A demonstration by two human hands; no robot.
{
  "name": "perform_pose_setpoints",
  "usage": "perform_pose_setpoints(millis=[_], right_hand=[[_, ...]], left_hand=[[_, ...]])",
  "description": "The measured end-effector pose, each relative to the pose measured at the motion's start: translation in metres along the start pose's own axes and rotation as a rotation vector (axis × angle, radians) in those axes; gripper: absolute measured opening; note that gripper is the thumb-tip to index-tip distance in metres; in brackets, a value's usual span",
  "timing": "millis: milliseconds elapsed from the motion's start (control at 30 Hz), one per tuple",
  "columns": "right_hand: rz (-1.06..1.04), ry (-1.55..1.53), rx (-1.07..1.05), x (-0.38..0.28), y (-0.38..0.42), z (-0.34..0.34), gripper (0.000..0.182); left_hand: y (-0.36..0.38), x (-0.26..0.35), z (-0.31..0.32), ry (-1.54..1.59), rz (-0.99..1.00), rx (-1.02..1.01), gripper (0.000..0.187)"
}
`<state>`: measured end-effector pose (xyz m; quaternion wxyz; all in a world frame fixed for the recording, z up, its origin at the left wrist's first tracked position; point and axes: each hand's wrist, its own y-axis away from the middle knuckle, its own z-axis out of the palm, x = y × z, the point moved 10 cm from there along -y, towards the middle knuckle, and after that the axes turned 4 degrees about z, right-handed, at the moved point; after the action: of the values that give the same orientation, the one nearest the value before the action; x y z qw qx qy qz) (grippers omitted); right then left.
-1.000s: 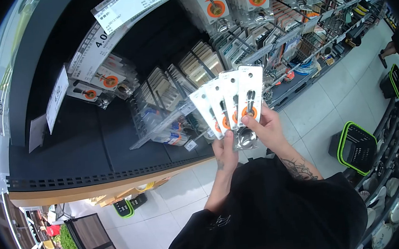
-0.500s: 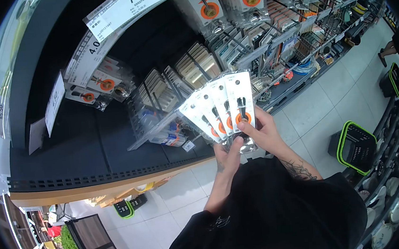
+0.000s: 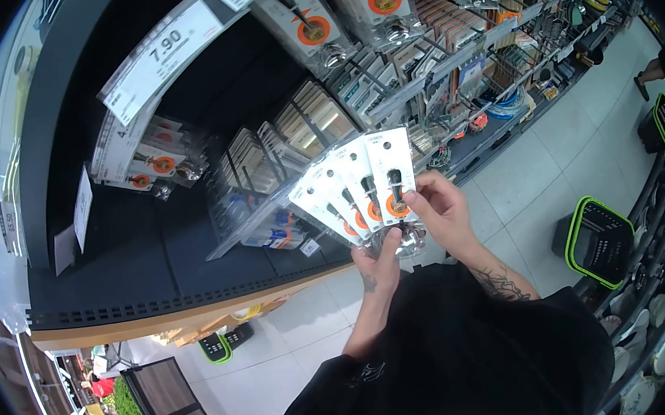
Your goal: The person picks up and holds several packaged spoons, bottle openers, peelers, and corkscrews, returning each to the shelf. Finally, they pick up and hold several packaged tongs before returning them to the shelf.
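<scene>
Several white carded packs (image 3: pixel 388 159) are fanned out in front of my chest. Each has an orange circle and a black-handled utensil, with a shiny rounded metal part in clear plastic at the bottom; its exact kind is hard to make out. My left hand (image 3: pixel 377 264) grips the fan from below, thumb across the lower ends. My right hand (image 3: pixel 441 215) pinches the right edge of the rightmost pack, its thumb by the orange circle. Similar packs (image 3: pixel 302 22) hang on the rack above, and more hanging packs (image 3: pixel 160 155) show at the left.
A dark shelf unit (image 3: pixel 135 260) with price labels (image 3: pixel 163 55) stands ahead. Pegs hold rows of packaged goods (image 3: pixel 313 118). Green-rimmed black baskets (image 3: pixel 595 241) stand on the tiled floor (image 3: pixel 514 164). Plates (image 3: pixel 638 396) line a rack at right; a person's leg (image 3: pixel 650 73) shows farther off.
The view has shifted, so the shelf labels and hanging packs sit lower and farther left. Both hands still hold the fanned packs, with the right fingers slightly more raised and apart.
</scene>
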<state>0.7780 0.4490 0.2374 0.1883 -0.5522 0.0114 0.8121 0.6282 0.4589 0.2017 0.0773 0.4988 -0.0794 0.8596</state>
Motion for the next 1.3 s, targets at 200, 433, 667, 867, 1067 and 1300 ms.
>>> perform_pose_setpoints(millis=[200, 433, 667, 867, 1067, 1300], right_hand=[[0.092, -0.047, -0.008, 0.012, 0.005, -0.017, 0.01], [0.081, 0.092, -0.007, 0.003, -0.002, -0.043, 0.016], [-0.015, 0.138, -0.025, -0.017, -0.018, -0.062, 0.015], [-0.037, 0.195, -0.111, -0.032, -0.025, -0.045, 0.016], [0.073, 0.136, -0.123, -0.021, -0.036, -0.022, 0.016], [-0.047, 0.139, -0.118, -0.023, -0.044, 0.024, 0.017]], left_hand=[[0.002, -0.016, 0.006, 0.07, 0.008, 0.127, 0.044], [0.003, -0.033, 0.015, -0.02, 0.03, 0.108, 0.048], [-0.006, -0.03, 0.013, -0.188, 0.162, 0.145, 0.048], [-0.023, -0.009, 0.037, -0.229, 0.165, 0.168, 0.041], [-0.037, 0.013, 0.023, -0.245, 0.307, 0.243, 0.046], [-0.04, 0.055, 0.009, -0.247, 0.498, 0.371, 0.045]])
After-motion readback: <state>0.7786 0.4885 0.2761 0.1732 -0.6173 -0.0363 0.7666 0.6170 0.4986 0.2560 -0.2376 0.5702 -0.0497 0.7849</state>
